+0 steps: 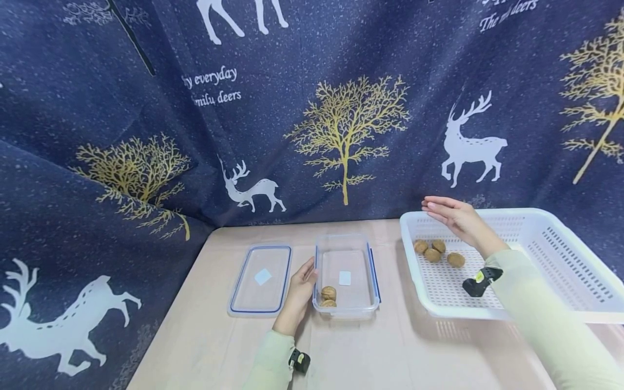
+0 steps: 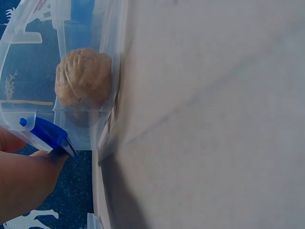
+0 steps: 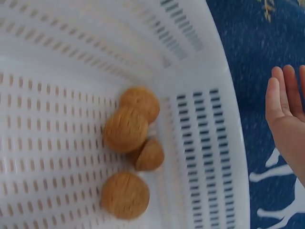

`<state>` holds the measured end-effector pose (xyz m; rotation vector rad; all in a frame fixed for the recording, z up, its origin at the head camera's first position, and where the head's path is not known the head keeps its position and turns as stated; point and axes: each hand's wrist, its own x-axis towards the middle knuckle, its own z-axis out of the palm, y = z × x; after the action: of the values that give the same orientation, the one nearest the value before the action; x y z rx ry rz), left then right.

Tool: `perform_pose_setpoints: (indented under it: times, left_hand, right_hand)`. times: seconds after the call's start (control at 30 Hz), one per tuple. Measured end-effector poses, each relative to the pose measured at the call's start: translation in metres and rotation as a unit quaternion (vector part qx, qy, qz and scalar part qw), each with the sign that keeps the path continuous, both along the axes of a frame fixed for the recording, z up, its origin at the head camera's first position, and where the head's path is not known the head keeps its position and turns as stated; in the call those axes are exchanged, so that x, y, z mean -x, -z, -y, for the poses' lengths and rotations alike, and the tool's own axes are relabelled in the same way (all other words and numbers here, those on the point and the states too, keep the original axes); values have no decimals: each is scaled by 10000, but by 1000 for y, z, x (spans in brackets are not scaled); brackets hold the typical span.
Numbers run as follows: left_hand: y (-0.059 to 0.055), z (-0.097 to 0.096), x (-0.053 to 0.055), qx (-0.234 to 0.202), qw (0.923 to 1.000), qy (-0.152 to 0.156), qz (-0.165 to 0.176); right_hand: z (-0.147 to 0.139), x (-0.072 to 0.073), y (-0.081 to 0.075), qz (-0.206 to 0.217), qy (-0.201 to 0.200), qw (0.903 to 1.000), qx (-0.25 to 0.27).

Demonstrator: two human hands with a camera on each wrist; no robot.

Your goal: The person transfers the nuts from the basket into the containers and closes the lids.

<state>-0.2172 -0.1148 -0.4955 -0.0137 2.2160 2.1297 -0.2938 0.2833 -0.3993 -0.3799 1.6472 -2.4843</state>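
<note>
A clear plastic box (image 1: 344,306) with blue latches stands on the table, two walnuts (image 1: 329,293) in its near left corner. My left hand (image 1: 298,287) rests against the box's left wall; up close it touches a blue latch (image 2: 50,136), and one walnut (image 2: 84,78) shows through the plastic. My right hand (image 1: 458,221) hovers over the far left part of a white basket (image 1: 423,292), fingers extended and holding nothing. Several walnuts (image 1: 432,255) lie below it on the basket floor. In the right wrist view the right hand (image 3: 288,112) appears beyond the rim, apart from the walnuts (image 3: 125,195).
Left of the box, a clear lid (image 1: 260,303) with a blue seal lies flat on the pale table (image 1: 205,341). A dark blue deer-patterned cloth (image 1: 292,135) hangs behind and at the left. Bare tabletop lies between box and basket.
</note>
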Motion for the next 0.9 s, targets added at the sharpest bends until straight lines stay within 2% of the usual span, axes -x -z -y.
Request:
perform_pose_setpoints:
  times: [0.43, 0.63, 0.9]
  left_hand:
    - [1, 0, 0, -39, 10000, -23, 16]
    - [-3, 0, -2, -66, 10000, -7, 34]
    - [-10, 0, -4, -122, 9999, 68, 80]
  right_hand:
    - [-43, -1, 23, 256, -696, 9972, -136]
    - [-58, -3, 36, 264, -1054, 9940, -154]
    - [-72, -9, 46, 248, -1198, 9880, -943]
